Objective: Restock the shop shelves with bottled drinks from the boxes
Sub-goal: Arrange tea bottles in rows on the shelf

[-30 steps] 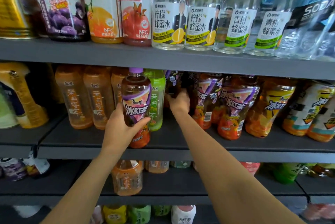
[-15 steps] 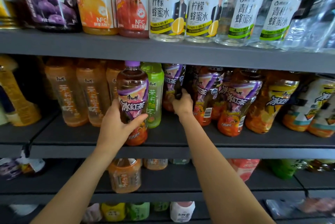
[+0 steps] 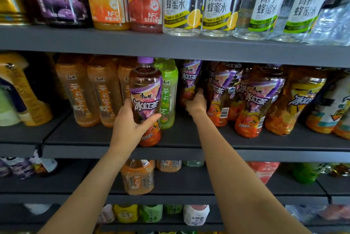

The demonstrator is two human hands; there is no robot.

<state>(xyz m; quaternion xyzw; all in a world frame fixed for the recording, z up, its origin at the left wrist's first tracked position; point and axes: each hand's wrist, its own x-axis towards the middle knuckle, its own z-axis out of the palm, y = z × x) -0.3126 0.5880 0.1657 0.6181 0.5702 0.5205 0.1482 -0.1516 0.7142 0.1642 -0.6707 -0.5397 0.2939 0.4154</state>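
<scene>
Since the earlier frame, the purple-capped tea bottle (image 3: 145, 101) has been kept upright at the front edge of the middle shelf (image 3: 189, 153), while the second tea bottle (image 3: 190, 82) has been drawn slightly forward by the right hand (image 3: 196, 104). The left hand (image 3: 130, 126) is wrapped round the purple-capped tea bottle from its left, thumb laid across the label, so that grip is full. The right arm is stretched deeper past the middle shelf's edge; its grip is closed round the lower body of the second tea bottle, just left of a row of like bottles (image 3: 251, 101). Orange tea bottles (image 3: 91, 90) are stood left of the held one, a green bottle (image 3: 168, 91) just behind it. Juice and honey-water bottles (image 3: 181, 3) are ranged on the shelf above the middle shelf, further drinks below it.
</scene>
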